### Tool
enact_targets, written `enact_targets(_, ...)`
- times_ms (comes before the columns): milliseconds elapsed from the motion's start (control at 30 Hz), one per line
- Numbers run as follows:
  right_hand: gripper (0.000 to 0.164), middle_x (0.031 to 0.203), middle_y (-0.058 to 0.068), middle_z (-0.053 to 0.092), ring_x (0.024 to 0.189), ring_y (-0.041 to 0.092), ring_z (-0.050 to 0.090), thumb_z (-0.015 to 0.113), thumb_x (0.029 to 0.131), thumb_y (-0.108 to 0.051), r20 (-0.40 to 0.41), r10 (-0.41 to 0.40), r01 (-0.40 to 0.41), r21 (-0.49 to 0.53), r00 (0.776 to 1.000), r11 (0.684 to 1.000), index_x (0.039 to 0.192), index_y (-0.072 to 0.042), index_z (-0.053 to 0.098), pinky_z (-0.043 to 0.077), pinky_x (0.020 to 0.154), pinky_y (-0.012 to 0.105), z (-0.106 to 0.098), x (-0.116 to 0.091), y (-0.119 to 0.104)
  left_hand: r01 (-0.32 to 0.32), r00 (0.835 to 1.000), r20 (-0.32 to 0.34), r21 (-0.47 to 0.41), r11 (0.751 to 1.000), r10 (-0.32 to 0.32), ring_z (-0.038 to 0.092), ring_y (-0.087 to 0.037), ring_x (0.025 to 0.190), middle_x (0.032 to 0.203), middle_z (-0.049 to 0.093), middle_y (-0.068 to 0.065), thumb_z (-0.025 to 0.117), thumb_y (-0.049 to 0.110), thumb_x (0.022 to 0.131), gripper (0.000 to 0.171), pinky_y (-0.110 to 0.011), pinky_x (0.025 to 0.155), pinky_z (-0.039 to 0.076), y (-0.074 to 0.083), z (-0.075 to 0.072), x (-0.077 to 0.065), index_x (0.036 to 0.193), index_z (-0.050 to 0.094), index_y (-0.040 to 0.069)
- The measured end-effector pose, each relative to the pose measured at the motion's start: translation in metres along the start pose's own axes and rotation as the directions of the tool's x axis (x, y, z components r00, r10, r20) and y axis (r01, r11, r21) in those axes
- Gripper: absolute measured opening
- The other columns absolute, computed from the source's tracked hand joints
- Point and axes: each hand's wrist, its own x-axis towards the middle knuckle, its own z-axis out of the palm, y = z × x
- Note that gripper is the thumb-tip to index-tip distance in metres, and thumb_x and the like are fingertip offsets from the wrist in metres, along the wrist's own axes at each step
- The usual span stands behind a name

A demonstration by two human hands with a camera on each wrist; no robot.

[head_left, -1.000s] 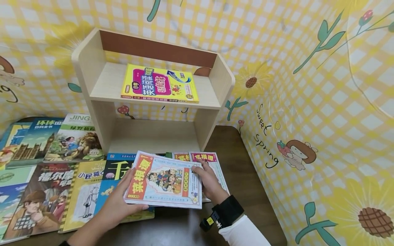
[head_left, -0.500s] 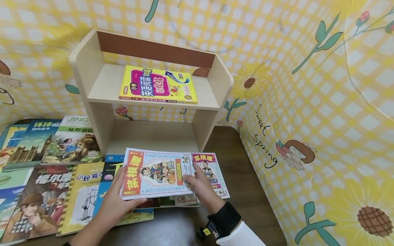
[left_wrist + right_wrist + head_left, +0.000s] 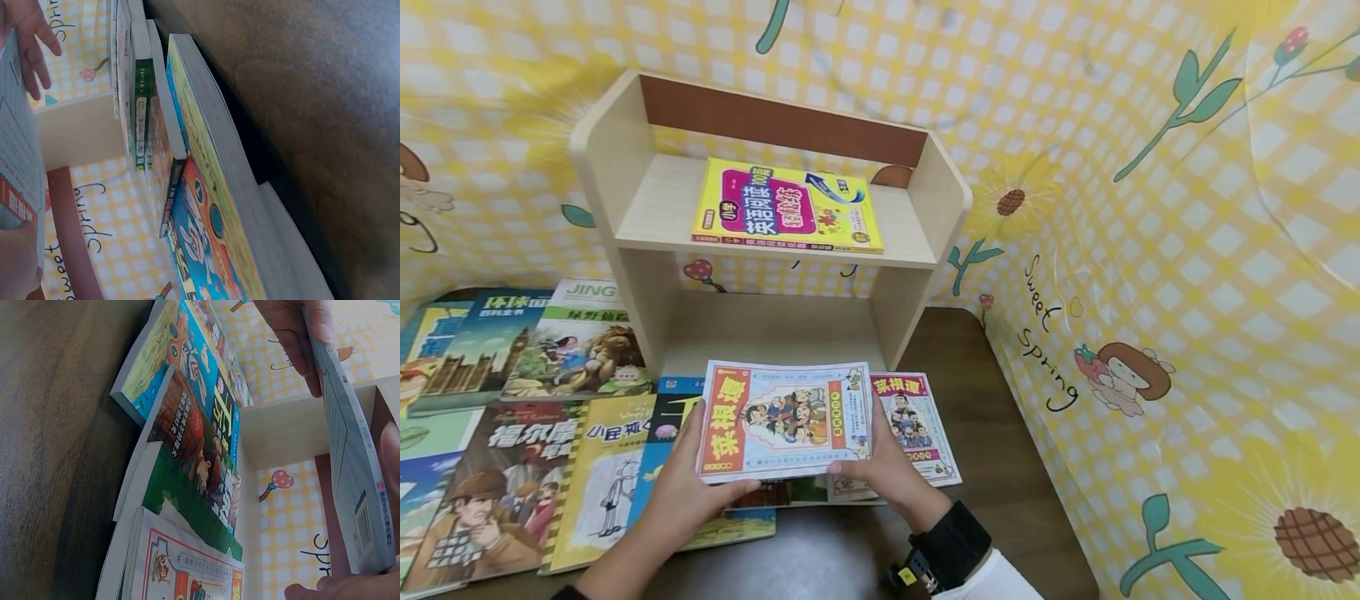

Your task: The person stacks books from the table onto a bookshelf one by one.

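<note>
Holds pale-blue book [image 3: 786, 421] cover up, above other books on counter [image 3: 1000, 433], just near of two-tier bookshelf [image 3: 904, 317]. Grips left end with left hand [image 3: 681, 479] — fingers spaced only by book, thumb along near edge. Grips right end with right hand [image 3: 893, 471] — thumb bent round near corner, fingers parted below book. Partly covers magenta-titled book [image 3: 913, 425] at right. On upper shelf, yellow book [image 3: 842, 204], flat. Far left on counter, detective-cover book [image 3: 497, 500] beside yellow-edged book [image 3: 606, 475].

Dark table [image 3: 977, 417] — on it overlapping books [image 3: 497, 492], pale bookcase [image 3: 613, 150] (yellow book [image 3: 790, 208] on its upper shelf [image 3: 657, 200])
</note>
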Motion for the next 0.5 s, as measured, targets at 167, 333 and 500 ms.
enact_targets(167,0.128,0.155,0.011,0.029,0.113,0.03,0.061,0.077,0.072,0.011,0.036,-0.038,0.039,-0.02,0.999,0.999,0.153,-0.04,-0.008,0.054,0.087,0.037,-0.001,0.002,0.002,-0.023,1.0,0.006,-0.025,0.999,0.023,0.058,-0.033,0.108,0.14,0.042,-0.022,0.088,0.028,0.069,0.127,-0.022,0.077,0.051,-0.004,-0.002,0.006,0.156,-0.004,0.021)
enact_targets(333,0.127,0.153,0.011,0.033,0.11,0.028,0.063,0.078,0.072,0.01,0.004,-0.049,0.049,-0.119,0.999,0.992,0.153,-0.04,-0.007,0.055,0.084,0.034,0.001,0.008,0.007,-0.021,1.0,0.017,0.013,1.0,0.021,0.059,-0.033,0.107,0.138,0.043,-0.022,0.089,0.027,0.068,0.127,-0.036,0.082,0.054,-0.01,-0.003,0.012,0.156,-0.001,0.016)
enact_targets(500,0.126,0.151,0.01,0.037,0.108,0.025,0.063,0.082,0.071,0.004,-0.033,-0.041,0.033,-0.209,0.999,0.977,0.154,-0.037,-0.005,0.055,0.084,0.031,0.001,0.015,0.012,-0.037,0.999,0.025,0.013,0.999,0.036,0.057,-0.037,0.112,0.142,0.037,-0.023,0.088,0.028,0.07,0.124,-0.048,0.087,0.052,-0.017,-0.005,0.018,0.156,0.0,0.014)
